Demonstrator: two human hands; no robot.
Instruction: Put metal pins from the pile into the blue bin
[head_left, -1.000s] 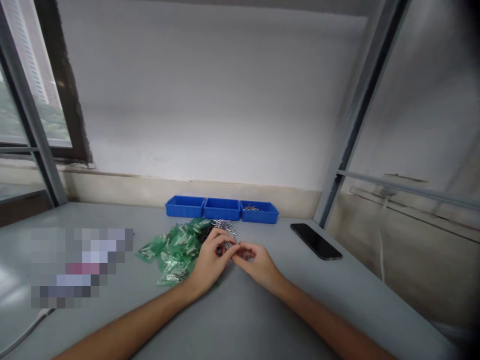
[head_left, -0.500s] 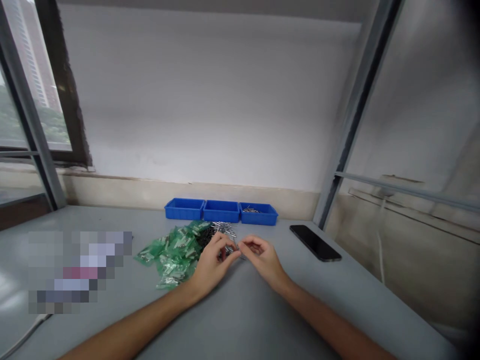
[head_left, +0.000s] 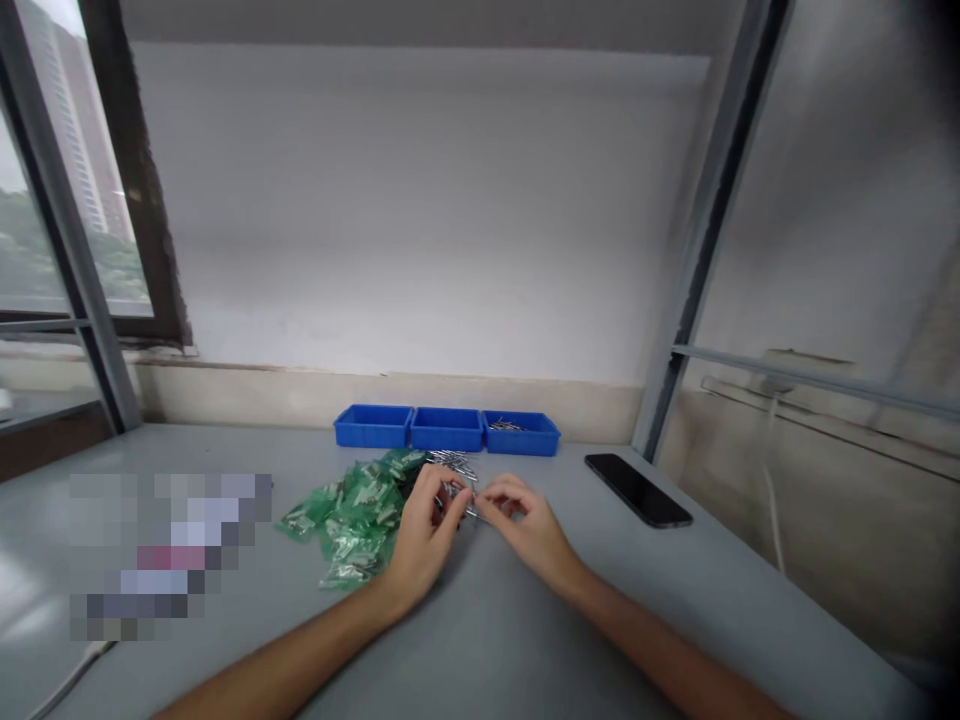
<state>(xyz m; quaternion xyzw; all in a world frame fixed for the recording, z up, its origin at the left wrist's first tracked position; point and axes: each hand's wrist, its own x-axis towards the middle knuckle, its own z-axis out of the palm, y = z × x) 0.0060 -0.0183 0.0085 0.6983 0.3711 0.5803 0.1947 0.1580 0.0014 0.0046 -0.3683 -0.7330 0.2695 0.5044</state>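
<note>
My left hand (head_left: 421,535) and my right hand (head_left: 531,532) meet fingertip to fingertip over the table. Each has thumb and forefinger pinched together; whatever is between them is too small to make out. Just behind the fingers lies a pile of slim, shiny metal pins (head_left: 456,462), partly covered by my left hand. Some dark small pieces (head_left: 409,475) show beside that pile. Left of my left hand is a heap of green plastic bags (head_left: 360,515) with small metal parts inside.
Three blue bins stand in a row by the wall: a left bin (head_left: 373,436), a middle bin (head_left: 447,440) and a right bin (head_left: 523,446) holding metal pins. A black phone (head_left: 637,490) lies at right. A blurred-out object (head_left: 172,550) with a cable (head_left: 71,680) is at left.
My left thumb has drawn back a little from the right fingertips. Both hands stay in nearly the same place, while the view has tilted slightly.
</note>
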